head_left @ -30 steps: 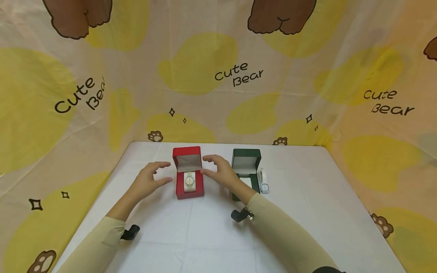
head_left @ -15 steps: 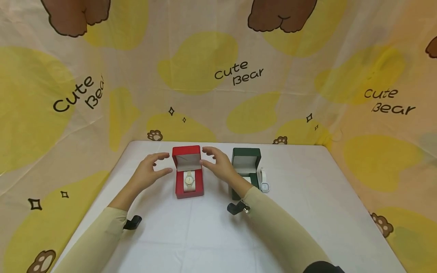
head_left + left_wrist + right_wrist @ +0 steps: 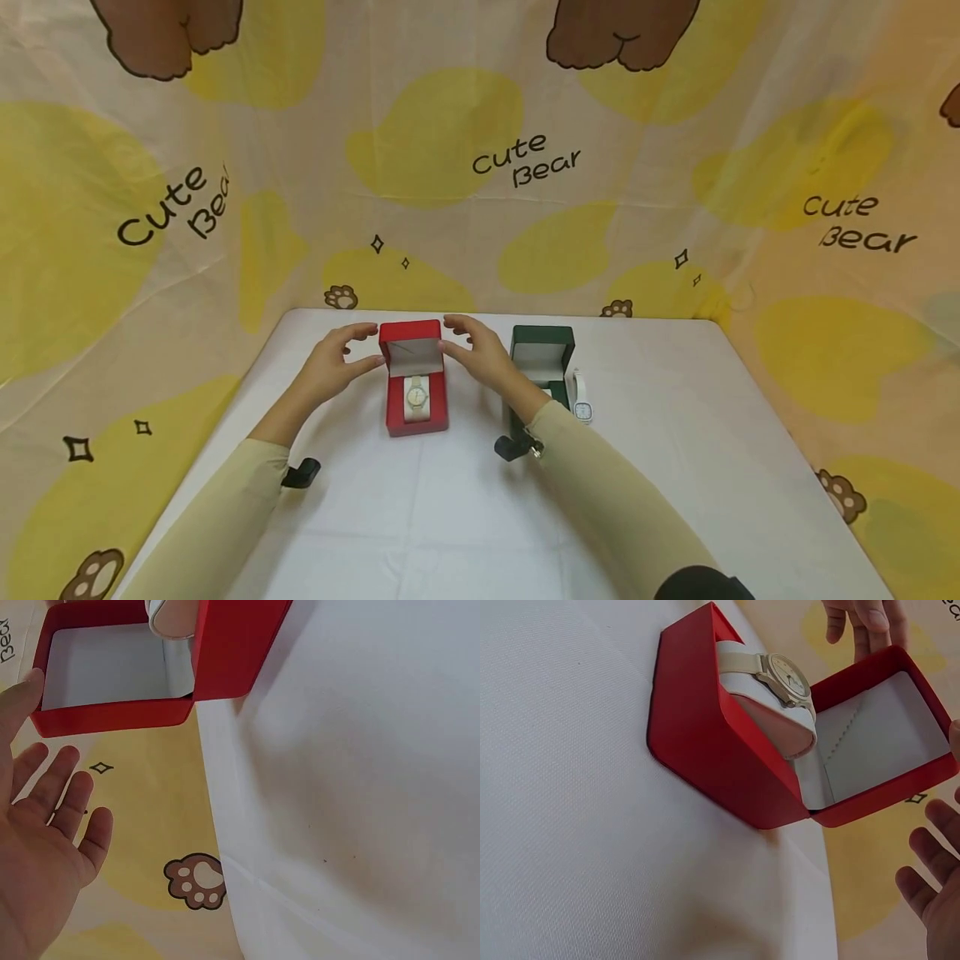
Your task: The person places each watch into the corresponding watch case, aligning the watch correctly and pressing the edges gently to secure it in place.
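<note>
A red watch box [image 3: 417, 427] stands with its lid [image 3: 410, 332] raised. Inside, a wristwatch with a pale strap [image 3: 417, 397] is wrapped round a white cushion [image 3: 742, 686]. My left hand [image 3: 332, 367] is at the lid's left side, thumb tip right at its edge and the other fingers loosely bent. On the opposite side is my right hand [image 3: 483, 357], its thumb at the lid's right edge and its fingers spread [image 3: 934, 855]. Neither hand curls round the box.
Right of the red box, a green watch box [image 3: 543, 336] has its lid up, partly hidden by my right forearm. A white wristwatch [image 3: 582, 408] lies beside it on the white table [image 3: 675, 467]. A printed cloth [image 3: 435, 142] hangs behind.
Both hands have moved forward, away from me, up to the raised lid of the red box. The left hand has also come closer to it. The boxes and watches have stayed put.
</note>
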A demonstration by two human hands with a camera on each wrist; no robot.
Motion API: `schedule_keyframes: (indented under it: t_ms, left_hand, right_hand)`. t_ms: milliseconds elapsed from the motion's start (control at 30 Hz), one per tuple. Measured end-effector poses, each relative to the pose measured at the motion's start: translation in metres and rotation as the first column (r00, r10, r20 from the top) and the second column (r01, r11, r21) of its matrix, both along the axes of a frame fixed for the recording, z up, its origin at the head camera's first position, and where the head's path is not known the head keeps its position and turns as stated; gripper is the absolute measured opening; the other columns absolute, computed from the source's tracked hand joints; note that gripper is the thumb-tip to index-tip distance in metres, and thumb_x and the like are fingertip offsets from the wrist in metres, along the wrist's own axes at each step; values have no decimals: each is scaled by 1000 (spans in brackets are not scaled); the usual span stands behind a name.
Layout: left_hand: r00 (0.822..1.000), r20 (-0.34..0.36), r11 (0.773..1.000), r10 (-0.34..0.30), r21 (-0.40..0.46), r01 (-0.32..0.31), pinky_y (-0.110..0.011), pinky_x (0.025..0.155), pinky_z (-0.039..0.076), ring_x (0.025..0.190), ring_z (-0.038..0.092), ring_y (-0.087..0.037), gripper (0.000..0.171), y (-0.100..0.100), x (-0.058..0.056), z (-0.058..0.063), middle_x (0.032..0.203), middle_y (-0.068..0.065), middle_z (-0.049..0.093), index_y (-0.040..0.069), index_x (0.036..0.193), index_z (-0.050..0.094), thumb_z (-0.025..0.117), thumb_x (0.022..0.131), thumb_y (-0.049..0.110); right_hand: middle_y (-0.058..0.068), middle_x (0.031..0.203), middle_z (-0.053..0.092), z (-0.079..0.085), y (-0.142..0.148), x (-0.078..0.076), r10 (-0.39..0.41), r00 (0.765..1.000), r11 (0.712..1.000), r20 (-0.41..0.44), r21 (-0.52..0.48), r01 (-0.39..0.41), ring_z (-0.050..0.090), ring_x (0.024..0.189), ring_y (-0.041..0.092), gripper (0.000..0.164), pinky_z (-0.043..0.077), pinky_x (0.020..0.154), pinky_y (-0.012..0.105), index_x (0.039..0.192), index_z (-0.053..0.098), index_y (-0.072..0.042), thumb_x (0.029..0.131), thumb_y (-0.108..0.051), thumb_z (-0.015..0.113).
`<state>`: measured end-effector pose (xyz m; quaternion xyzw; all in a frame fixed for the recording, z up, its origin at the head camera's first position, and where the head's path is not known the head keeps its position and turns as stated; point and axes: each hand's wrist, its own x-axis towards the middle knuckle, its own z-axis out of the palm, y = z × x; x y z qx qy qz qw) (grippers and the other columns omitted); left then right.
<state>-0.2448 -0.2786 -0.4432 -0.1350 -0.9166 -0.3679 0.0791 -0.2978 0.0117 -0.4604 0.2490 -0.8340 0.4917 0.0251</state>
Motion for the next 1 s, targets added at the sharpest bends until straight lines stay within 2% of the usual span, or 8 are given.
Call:
schedule_keyframes:
  t_ms: [233,567,800,1000]
  left_hand:
    - [1000,19,1000,-1,10,1,-56,105,43,130,51,-35,65,2,-8,5,142,-14,59,9,147,52,78,92,32]
    - [999,36,1000,-20,13,19,-56,106,43,131,51,-34,63,1,-10,9,140,-14,59,12,147,53,74,94,39]
    - [999,18,999,-49,24,49,-54,105,42,131,51,-32,56,0,-11,10,138,-14,62,9,145,55,73,96,30]
    - [998,34,998,-51,27,50,-57,106,42,132,51,-34,51,0,-11,12,137,-15,63,9,144,56,71,98,27]
  right_hand:
    - [2,137,64,3,0,-2,11,1000,1000,13,4,-11,57,126,20,50,45,109,41,144,57,-13,97,-23,72]
    - [2,137,66,6,-1,-3,28,1000,999,0,20,-28,58,126,21,48,46,108,43,144,57,-15,98,-22,71]
    - [3,135,67,7,-1,-4,37,999,999,-10,37,-36,59,125,22,45,46,107,44,143,58,-14,99,-20,69]
    - [2,135,67,10,-2,-3,36,999,998,-6,57,-36,59,126,21,44,46,108,43,142,58,-14,100,-21,69]
